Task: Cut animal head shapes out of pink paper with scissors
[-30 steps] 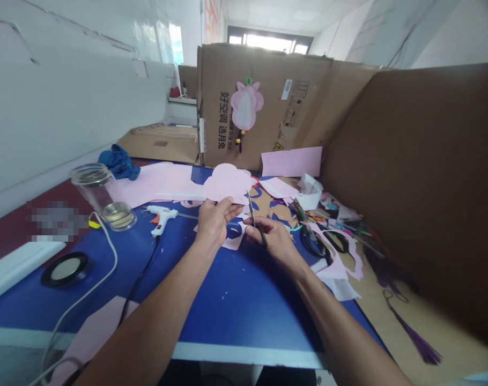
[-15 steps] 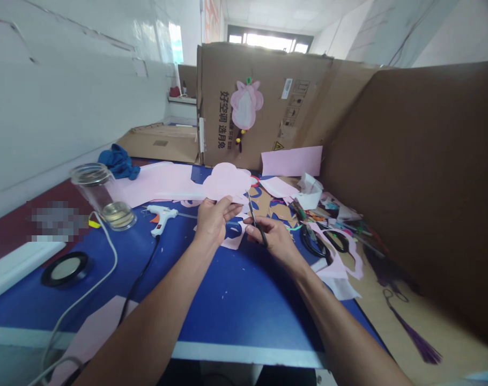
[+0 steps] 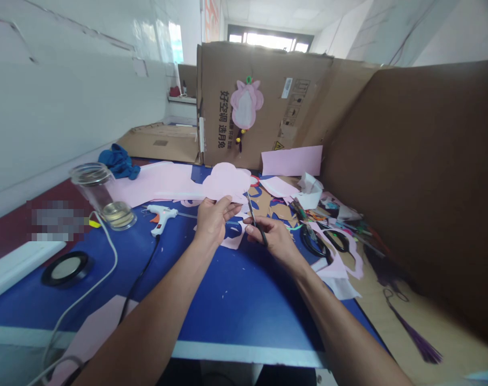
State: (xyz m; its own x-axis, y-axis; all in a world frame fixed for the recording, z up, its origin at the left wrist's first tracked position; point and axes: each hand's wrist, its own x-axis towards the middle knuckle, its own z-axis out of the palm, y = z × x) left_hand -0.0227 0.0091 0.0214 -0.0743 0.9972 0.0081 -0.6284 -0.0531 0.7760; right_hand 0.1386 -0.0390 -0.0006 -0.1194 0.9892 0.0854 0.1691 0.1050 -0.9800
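A pink paper cutout (image 3: 226,181) with a scalloped, cloud-like edge is pinched in my left hand (image 3: 212,221), thumb on top and fingers below. My right hand (image 3: 273,235) grips a pair of dark-handled scissors (image 3: 255,214); the blades point up at the cutout's right edge. Whether the blades touch the paper I cannot tell. Under my hands lies a pink paper scrap (image 3: 233,242) with a hole cut in it. A white glue gun (image 3: 162,219) rests just left of my left hand.
A glass jar (image 3: 107,198) and black tape roll (image 3: 65,269) stand at left. Pink sheets (image 3: 163,179) lie behind. Paper scraps and tools, with a ring-shaped pink offcut (image 3: 354,257), crowd the right. Cardboard (image 3: 308,107) walls the back and right; a finished-looking pink ornament (image 3: 246,107) hangs there.
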